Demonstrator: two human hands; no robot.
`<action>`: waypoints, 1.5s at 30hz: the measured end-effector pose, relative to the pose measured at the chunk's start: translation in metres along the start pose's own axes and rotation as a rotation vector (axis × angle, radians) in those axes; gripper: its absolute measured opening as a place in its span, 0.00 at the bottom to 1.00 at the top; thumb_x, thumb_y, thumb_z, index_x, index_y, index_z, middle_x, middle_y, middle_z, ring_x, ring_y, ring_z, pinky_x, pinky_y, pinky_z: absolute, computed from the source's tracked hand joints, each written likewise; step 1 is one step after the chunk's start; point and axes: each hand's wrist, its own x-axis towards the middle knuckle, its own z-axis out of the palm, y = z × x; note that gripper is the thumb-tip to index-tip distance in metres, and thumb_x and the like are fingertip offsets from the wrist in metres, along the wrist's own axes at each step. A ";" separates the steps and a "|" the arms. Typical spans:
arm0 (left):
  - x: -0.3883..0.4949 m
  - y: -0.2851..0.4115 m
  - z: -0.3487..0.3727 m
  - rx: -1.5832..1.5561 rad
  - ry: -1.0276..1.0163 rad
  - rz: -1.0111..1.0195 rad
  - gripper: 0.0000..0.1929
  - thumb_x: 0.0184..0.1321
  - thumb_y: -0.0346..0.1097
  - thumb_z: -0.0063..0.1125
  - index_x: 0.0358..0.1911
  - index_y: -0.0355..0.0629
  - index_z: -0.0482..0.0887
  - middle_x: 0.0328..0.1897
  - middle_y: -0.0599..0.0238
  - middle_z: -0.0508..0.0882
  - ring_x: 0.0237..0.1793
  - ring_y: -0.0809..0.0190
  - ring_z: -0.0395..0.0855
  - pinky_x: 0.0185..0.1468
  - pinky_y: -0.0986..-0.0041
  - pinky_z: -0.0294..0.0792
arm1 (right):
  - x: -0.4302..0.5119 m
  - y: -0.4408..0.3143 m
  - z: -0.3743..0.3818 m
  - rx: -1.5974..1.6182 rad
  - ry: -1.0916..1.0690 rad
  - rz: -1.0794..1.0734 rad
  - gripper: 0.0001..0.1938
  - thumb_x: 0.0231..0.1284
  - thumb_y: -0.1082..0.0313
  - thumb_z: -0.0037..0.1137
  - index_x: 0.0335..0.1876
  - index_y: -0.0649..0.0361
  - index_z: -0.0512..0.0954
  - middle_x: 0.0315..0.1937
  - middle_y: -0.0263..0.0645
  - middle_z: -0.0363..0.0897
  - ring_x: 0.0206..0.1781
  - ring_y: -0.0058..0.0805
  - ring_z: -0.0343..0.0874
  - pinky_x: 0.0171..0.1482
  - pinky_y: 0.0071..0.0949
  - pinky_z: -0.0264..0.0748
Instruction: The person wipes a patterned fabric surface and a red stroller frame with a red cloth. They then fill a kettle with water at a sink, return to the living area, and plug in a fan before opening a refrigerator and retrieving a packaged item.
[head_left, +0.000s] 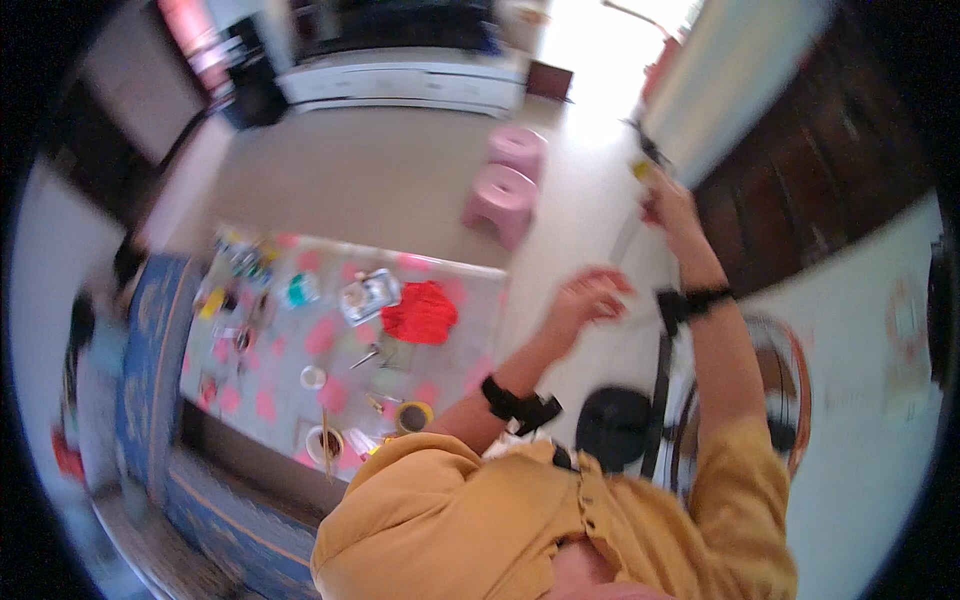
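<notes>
My right hand (671, 202) is raised at the upper right, its fingers closed on a small object with a yellow part (642, 171) and a dark part; blur hides what it is. My left hand (596, 296) hangs over the floor to the right of the table, fingers apart and bent, with nothing seen in it. A black band is strapped round each forearm. Nearest the left hand on the table (480, 330) lies a bright red cloth (420, 312), beside a small white tray (370, 296) with items on it.
Two pink plastic stools (501, 199) stand beyond the table. The table also bears a roll of tape (414, 417), a white cup (313, 377) and a cup of dark liquid (325, 442). A black round seat (615, 424) is below my left hand, a blue patterned sofa (154, 375) at left.
</notes>
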 end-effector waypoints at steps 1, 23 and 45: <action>0.006 -0.002 -0.002 0.038 0.026 0.045 0.14 0.66 0.37 0.55 0.52 0.42 0.80 0.46 0.60 0.86 0.36 0.65 0.84 0.45 0.72 0.78 | 0.004 0.008 0.001 0.110 0.006 0.039 0.17 0.69 0.47 0.51 0.37 0.55 0.76 0.29 0.32 0.74 0.32 0.23 0.75 0.32 0.30 0.75; 0.367 -0.030 0.009 0.479 -0.168 -0.049 0.14 0.72 0.43 0.53 0.45 0.39 0.84 0.43 0.66 0.86 0.45 0.67 0.82 0.56 0.74 0.67 | 0.146 -0.105 -0.109 0.508 0.452 -0.559 0.19 0.67 0.55 0.49 0.23 0.59 0.76 0.21 0.33 0.77 0.19 0.18 0.71 0.23 0.19 0.66; 0.726 -0.213 0.199 0.830 -1.008 -0.406 0.15 0.71 0.41 0.55 0.53 0.41 0.83 0.45 0.67 0.87 0.45 0.69 0.83 0.51 0.74 0.73 | 0.234 -0.005 -0.391 0.608 0.903 -0.943 0.26 0.80 0.47 0.30 0.21 0.49 0.60 0.12 0.23 0.47 0.18 0.17 0.42 0.26 0.24 0.44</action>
